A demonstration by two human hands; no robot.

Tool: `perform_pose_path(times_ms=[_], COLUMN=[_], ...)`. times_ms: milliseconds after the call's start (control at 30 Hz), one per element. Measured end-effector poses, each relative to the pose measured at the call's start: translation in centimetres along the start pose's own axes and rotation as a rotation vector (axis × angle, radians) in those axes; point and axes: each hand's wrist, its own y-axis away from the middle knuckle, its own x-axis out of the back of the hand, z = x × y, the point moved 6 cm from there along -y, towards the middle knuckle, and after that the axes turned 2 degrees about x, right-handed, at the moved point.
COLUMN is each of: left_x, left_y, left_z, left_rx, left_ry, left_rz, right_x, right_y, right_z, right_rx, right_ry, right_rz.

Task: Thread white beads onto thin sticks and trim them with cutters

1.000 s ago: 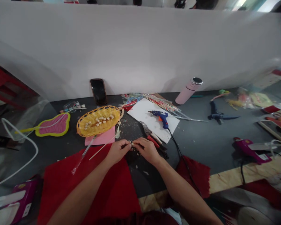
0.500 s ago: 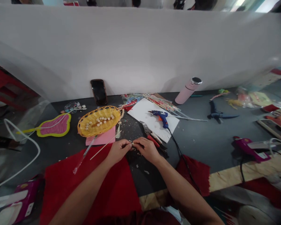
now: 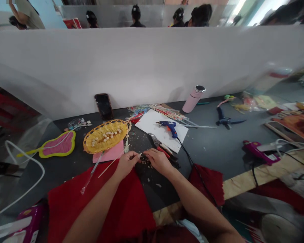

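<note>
My left hand [image 3: 127, 164] pinches a small whitish bead-like piece [image 3: 141, 154] between thumb and fingertips. Close beside it, my right hand [image 3: 159, 161] has its fingers drawn together just right of that piece; anything between them is too small to make out. Several small pale bits [image 3: 146, 164] lie on the dark table below the fingertips. Left of my left hand, a thin pale stick [image 3: 110, 163] slants over pink paper [image 3: 108, 154] and red cloth [image 3: 91, 206]. A yellow woven basket [image 3: 97, 145] holds several white bead-like pieces behind it.
Pliers [image 3: 164, 150] with red handles lie beyond my right hand, by a blue glue gun [image 3: 169, 126] on white paper [image 3: 148, 121]. Its black cord [image 3: 190, 156] trails rightward. A pink bottle [image 3: 192, 100] and a phone [image 3: 103, 106] stand near the white partition [image 3: 147, 64].
My right fingertips have parted slightly from the small piece, which stays in my left fingers. The camera view has tilted up, showing more people beyond the partition.
</note>
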Motion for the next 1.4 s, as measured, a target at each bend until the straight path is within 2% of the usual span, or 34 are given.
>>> perform_pose_path(times_ms=[167,300,433,567,700,767,867,1000,1100,1167,1233,1400], left_x=[0.1,0.2,0.2,0.0,-0.1,0.0,0.0,0.1,0.3,0.7,1.4,3.0], left_y=[-0.1,0.1,0.2,0.2,0.3,0.3,0.4,0.4,0.6,0.8,0.9,0.9], left_z=[-0.2,-0.1,-0.1,-0.7,-0.8,-0.7,-0.6,-0.6,-0.1,0.9,2.4,5.9], left_rx=[0.030,0.036,0.015,0.002,-0.006,-0.006,0.011,0.025,0.026,0.026,-0.009,-0.084], left_ry=[0.100,0.129,0.142,0.162,0.119,0.108,0.114,0.138,0.194,0.226,0.242,0.328], left_rz=[-0.008,-0.002,-0.011,-0.017,-0.018,-0.016,-0.010,0.005,0.023,0.038,0.076,0.194], right_x=[3.5,5.7,5.7,5.0,5.2,6.1,7.5,6.6,5.2,4.3,3.7,3.7], right_y=[1.0,2.4,3.6,3.6,3.0,2.5,1.6,0.4,-0.2,-0.1,0.2,0.7], right_z=[0.8,1.8,2.5,2.5,2.8,2.9,2.5,0.9,-0.3,-0.5,-0.5,-1.3], right_rx=[-0.060,-0.101,-0.164,-0.184,-0.150,-0.184,-0.296,-0.462,-0.408,-0.337,-0.268,-0.032], right_ry=[0.205,0.453,0.618,0.670,0.529,0.344,-0.053,-0.659,-0.911,-0.938,-0.849,-0.312], right_rz=[0.099,0.046,-0.031,-0.021,0.053,0.137,0.235,0.162,0.076,0.021,-0.030,-0.088])
